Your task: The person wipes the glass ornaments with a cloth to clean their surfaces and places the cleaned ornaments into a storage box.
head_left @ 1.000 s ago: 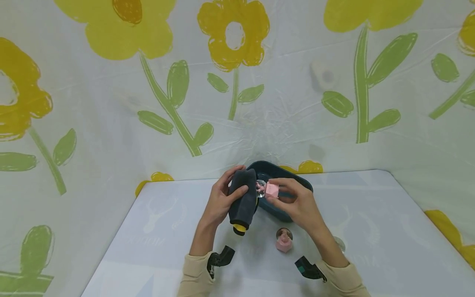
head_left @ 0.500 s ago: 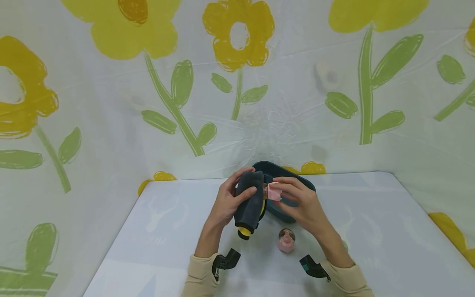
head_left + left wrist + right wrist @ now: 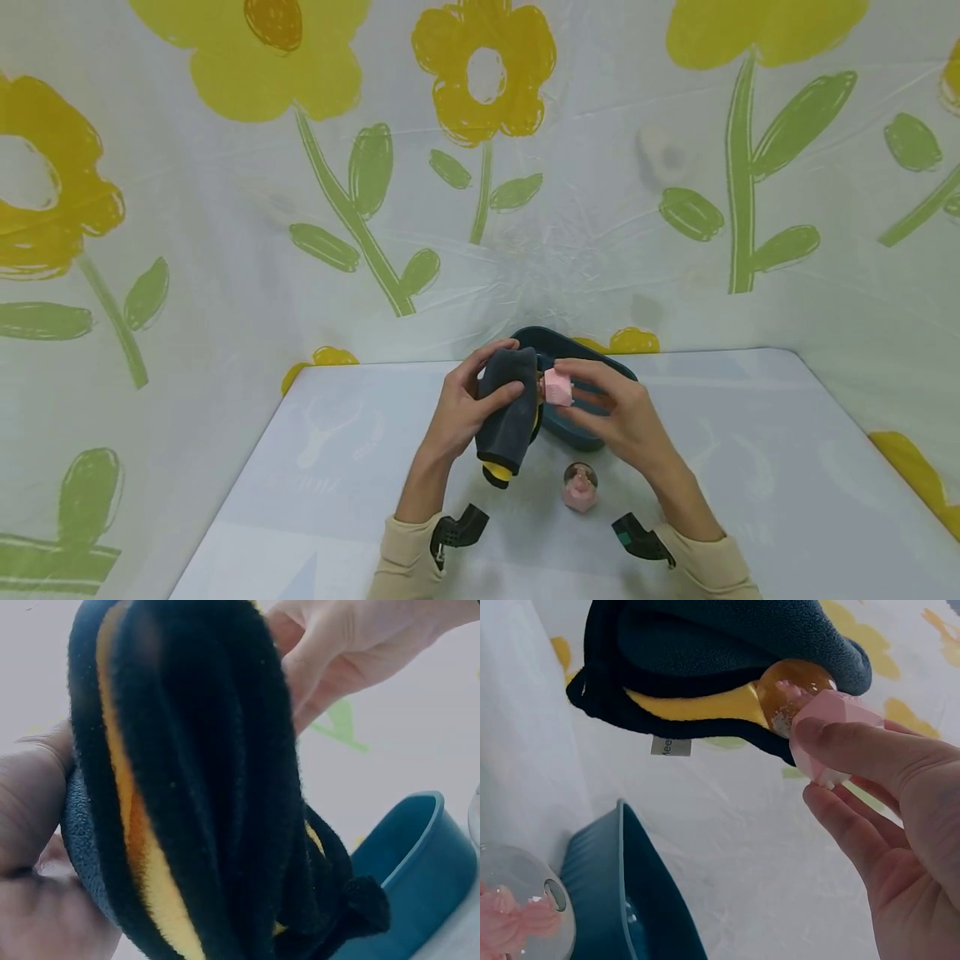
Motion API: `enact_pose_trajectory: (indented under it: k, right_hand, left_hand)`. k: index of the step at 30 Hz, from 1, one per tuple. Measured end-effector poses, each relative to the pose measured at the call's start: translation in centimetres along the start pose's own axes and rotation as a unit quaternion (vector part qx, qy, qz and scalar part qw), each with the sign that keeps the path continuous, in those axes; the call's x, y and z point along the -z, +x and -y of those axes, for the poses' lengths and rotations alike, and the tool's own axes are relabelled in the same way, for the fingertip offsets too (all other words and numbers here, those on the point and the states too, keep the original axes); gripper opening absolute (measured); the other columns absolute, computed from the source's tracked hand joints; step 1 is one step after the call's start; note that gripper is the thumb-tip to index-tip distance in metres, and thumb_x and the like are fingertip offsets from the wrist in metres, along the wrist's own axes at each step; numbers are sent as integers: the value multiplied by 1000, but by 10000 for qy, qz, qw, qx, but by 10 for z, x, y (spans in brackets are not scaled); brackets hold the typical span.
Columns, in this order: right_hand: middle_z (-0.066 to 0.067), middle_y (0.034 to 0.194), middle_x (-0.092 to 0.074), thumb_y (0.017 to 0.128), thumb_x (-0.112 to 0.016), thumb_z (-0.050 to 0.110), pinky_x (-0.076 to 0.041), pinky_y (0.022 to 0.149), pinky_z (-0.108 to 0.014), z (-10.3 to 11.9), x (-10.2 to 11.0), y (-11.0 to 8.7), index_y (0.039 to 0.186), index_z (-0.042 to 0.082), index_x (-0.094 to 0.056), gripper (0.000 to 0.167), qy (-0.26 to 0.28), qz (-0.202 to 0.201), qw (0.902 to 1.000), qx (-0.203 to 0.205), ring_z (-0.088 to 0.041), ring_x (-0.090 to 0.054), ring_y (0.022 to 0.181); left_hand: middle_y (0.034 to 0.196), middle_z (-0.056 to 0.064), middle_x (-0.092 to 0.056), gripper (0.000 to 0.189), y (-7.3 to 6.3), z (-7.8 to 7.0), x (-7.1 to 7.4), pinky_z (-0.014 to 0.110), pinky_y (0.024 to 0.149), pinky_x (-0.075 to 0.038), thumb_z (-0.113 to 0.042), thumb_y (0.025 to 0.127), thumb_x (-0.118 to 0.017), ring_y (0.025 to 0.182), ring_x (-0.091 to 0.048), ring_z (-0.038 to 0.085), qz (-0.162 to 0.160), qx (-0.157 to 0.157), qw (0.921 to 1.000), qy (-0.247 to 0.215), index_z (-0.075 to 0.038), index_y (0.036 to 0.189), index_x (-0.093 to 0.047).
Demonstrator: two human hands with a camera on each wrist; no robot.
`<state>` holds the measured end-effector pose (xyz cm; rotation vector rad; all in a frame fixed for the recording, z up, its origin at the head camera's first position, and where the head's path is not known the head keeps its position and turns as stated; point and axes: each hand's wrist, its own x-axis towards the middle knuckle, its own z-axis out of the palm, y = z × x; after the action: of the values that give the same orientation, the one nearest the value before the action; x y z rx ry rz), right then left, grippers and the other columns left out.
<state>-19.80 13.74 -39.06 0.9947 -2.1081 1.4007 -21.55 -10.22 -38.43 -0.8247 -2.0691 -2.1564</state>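
My left hand (image 3: 459, 410) grips a folded cleaning cloth (image 3: 507, 421), dark blue-grey outside, yellow inside and edged in black. Thumb and fingers of my right hand (image 3: 626, 410) pinch the faceted pink base of a small snow globe (image 3: 558, 387). Its clear ball sits in the cloth's fold, against the yellow lining, as the right wrist view shows; part of the ball is covered. In the left wrist view the cloth (image 3: 210, 780) hides the globe. Both hands are raised in front of a dark teal basin (image 3: 596, 859).
Another pink-based snow globe (image 3: 580, 487) lies on the white table (image 3: 337, 500) between my forearms. The teal basin stands near the table's back edge, partly behind my right hand. A flower-printed sheet (image 3: 585, 208) hangs behind the table.
The globe's clear ball, plainly visible between cloth and right hand a second ago, is now mostly tucked into the cloth. The pink base has turned slightly in my right fingers.
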Motion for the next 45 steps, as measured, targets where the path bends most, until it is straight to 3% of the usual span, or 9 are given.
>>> enact_pose_trajectory:
  k: [4, 9, 12, 16, 22, 28, 33, 40, 45]
  right_hand:
    - [-15, 126, -65, 73, -81, -5, -58, 83, -28, 0, 0, 0, 129, 3, -60, 60, -87, -50, 9999, -98, -3, -63, 112]
    - [-8, 115, -72, 79, -81, 8, -58, 78, -21, 1, 0, -1, 126, 10, -65, 50, -227, -174, 9965, -789, -8, -71, 94]
    - [-9, 108, -74, 84, -78, 19, -58, 75, -19, 4, -1, -1, 121, 9, -67, 40, -167, -181, 9879, -1534, -8, -73, 85]
    - [-15, 102, -75, 90, -71, 33, -59, 71, -23, 7, -4, 1, 118, 3, -68, 41, 333, -142, 9673, -2510, -12, -75, 74]
    - [-15, 91, -75, 93, -66, 38, -61, 68, -30, 11, -6, 5, 112, 4, -71, 40, 793, -192, 9505, -2997, -19, -75, 71]
    - [-15, 93, -75, 94, -65, 39, -61, 69, -29, 14, -6, 6, 114, 4, -70, 40, 783, -83, 9479, -3086, -19, -75, 73]
    - [-16, 100, -74, 94, -66, 35, -61, 70, -28, 14, -6, 4, 119, 5, -67, 39, 743, 49, 9550, -2870, -17, -75, 74]
    - [-12, 112, -71, 86, -76, 19, -60, 74, -25, 13, -4, 0, 123, 13, -65, 39, 557, 60, 9800, -1909, -13, -74, 81]
    - [-4, 122, -68, 79, -81, 13, -58, 79, -22, 12, -5, 0, 126, 18, -64, 50, -36, -115, 9943, -1063, -13, -72, 93]
  left_hand:
    - [143, 3, -53, 51, 0, 0, 1, 36, 81, -59, -10, 92, -68, 99, -69, 24, -18, -24, 10000, 35, -22, 139, -54]
    - [141, 9, -54, 53, 0, -1, 2, 37, 78, -60, -8, 91, -69, 94, -70, 23, 4, -30, 10000, 30, -20, 140, -54]
    - [134, 13, -57, 55, -1, -2, 2, 39, 74, -60, -7, 90, -69, 92, -71, 24, 59, -30, 10000, 61, -20, 141, -53]
    - [124, 17, -62, 56, -2, -3, 2, 41, 72, -61, -7, 90, -70, 90, -73, 24, 115, -61, 9998, 146, -20, 142, -52]
    - [122, 17, -64, 59, -2, -3, 2, 42, 71, -61, -5, 88, -71, 90, -73, 24, 153, -199, 9995, 183, -15, 142, -50]
    - [121, 18, -64, 58, -2, -2, 2, 41, 70, -61, -5, 88, -71, 89, -73, 23, 139, -240, 9993, 251, -15, 142, -51]
    - [114, 20, -67, 57, -4, -3, 4, 41, 69, -61, -7, 89, -71, 85, -73, 24, 114, -248, 9994, 235, -13, 142, -51]
    - [108, 21, -70, 55, -6, -5, 5, 41, 68, -61, -9, 89, -71, 80, -73, 25, 26, -225, 9996, 143, -20, 140, -54]
    - [123, 15, -64, 51, -4, -5, 5, 39, 71, -61, -10, 91, -69, 84, -73, 23, -62, -161, 9998, 58, -19, 139, -55]
